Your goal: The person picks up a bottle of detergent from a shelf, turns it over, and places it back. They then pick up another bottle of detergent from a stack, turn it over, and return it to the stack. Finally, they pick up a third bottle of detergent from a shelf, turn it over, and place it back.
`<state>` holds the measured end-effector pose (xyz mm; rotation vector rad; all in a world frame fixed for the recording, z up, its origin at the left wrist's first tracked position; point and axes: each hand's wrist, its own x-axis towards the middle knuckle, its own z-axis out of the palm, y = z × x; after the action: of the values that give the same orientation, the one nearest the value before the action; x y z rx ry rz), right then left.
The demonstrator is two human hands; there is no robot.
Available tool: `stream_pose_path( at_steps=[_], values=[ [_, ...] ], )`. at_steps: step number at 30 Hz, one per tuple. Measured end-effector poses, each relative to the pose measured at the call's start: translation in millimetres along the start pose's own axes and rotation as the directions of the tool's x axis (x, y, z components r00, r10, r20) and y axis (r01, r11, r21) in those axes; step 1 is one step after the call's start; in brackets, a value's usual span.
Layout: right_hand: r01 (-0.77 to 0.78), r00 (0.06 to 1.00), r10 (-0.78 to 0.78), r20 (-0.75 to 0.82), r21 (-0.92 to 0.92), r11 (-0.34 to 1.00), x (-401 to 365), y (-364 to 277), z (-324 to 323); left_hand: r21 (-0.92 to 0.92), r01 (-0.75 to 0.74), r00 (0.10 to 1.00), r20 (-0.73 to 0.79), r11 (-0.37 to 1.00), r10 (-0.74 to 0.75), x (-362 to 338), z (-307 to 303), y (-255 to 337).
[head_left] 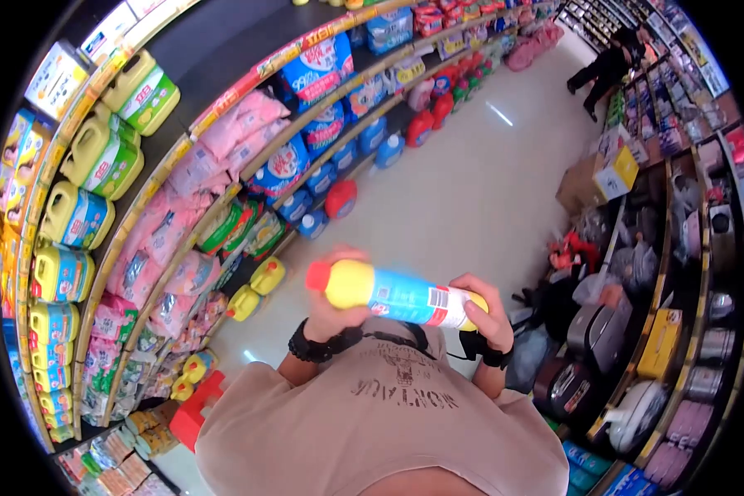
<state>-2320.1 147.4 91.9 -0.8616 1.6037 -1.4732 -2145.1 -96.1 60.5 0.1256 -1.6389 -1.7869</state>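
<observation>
A yellow cleaner bottle (401, 299) with a red cap and a blue, white and red label lies nearly level in front of my chest. Its cap points left and its base right. My left hand (329, 312), with a dark beaded bracelet at the wrist, is closed around the neck end. At the base end, my right hand (491, 316) grips the bottle, with a black band on that wrist. A barcode on the label faces up toward me.
Shelves on the left hold yellow jugs (107, 157), pink packs (161, 227) and blue detergent bags (318, 70). Cookware and boxed goods line the right shelves, with a cardboard box (583, 186) jutting out. A person (608, 70) is far down the aisle (471, 174). A red container (197, 409) is low left.
</observation>
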Motion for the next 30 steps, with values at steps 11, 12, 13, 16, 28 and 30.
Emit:
stream_pose_path(
  at_steps=[11,12,13,16,28,30],
  values=[
    [0.161,0.957,-0.138,0.254,-0.074,0.984,166.9,-7.4,-39.1,-0.082,0.018,0.964,-0.262,0.997,-0.039,127.9,-2.3,-30.5],
    [0.145,0.959,-0.123,0.255,-0.069,0.987,180.2,-3.5,-41.6,-0.102,0.029,0.956,-0.287,0.994,-0.058,135.9,-1.1,-35.3],
    [0.127,0.96,-0.105,0.258,-0.067,0.99,193.2,-0.4,-45.1,-0.127,0.047,0.959,-0.272,0.991,-0.08,143.6,-2.4,-41.4],
    [0.18,0.961,-0.148,0.234,-0.119,0.976,240.7,6.5,-60.9,0.028,0.125,0.965,-0.234,0.992,-0.115,172.7,-4.0,-66.9],
    [0.267,0.949,-0.267,0.165,0.026,0.963,458.7,-19.2,-119.2,0.121,0.11,0.743,-0.67,0.987,-0.001,356.2,4.3,-109.3],
    [0.365,0.918,-0.358,0.17,-0.009,0.931,494.2,-27.6,-123.5,0.183,0.092,0.72,-0.691,0.979,0.062,388.1,-0.8,-114.2]
  ],
)
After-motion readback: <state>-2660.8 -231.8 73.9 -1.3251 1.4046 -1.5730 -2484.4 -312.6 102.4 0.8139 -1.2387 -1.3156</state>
